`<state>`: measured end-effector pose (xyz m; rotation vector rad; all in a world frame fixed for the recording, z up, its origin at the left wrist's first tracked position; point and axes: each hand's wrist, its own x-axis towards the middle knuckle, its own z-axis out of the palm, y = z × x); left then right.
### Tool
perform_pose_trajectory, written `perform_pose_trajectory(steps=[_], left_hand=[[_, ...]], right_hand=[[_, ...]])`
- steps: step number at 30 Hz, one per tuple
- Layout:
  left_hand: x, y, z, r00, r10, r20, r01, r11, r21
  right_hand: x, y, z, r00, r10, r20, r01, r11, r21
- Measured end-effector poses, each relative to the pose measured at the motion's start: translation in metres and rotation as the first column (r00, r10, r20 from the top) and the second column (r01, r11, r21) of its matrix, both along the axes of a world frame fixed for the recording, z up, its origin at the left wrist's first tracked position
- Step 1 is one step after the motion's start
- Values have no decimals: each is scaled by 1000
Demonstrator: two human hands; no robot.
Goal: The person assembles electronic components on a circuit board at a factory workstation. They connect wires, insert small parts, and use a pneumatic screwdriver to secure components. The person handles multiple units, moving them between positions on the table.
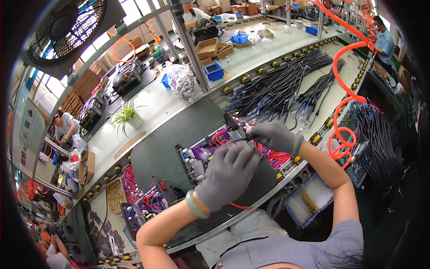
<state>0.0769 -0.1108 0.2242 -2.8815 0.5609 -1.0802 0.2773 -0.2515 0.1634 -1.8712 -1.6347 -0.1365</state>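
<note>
A purple electrical unit (192,154) with red and blue wires rests on the dark mat (174,121) in front of me. My left hand (230,175), in a grey glove, is over the unit's near side; its fingers are stretched and slightly apart, with the thumb hidden. My right hand (277,136), gloved alike, is closed at the unit's far right end. Its fingertips pinch something small beside a black cylindrical part (230,121); what they hold is too small to name. A dark, thin lead (236,141) runs between the two hands.
Bundled black cables (286,80) lie on the far bench, beside rollers. A second purple unit (150,201) and a bin of small brass-coloured parts (116,196) are at left. An orange coiled hose (338,80) hangs at right. Below it, a blue crate (309,201) stands near my right arm.
</note>
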Motion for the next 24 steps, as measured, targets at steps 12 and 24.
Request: perform_pose_trajectory(steps=[12, 24], left_hand=[[60, 29, -38, 945, 151, -291, -226, 944, -240], [67, 38, -28, 799, -23, -601, -290, 860, -419]], right_hand=[[-1, 4, 0, 882, -196, 429, 108, 969, 220], [-13, 25, 26, 943, -112, 314, 242, 878, -414]])
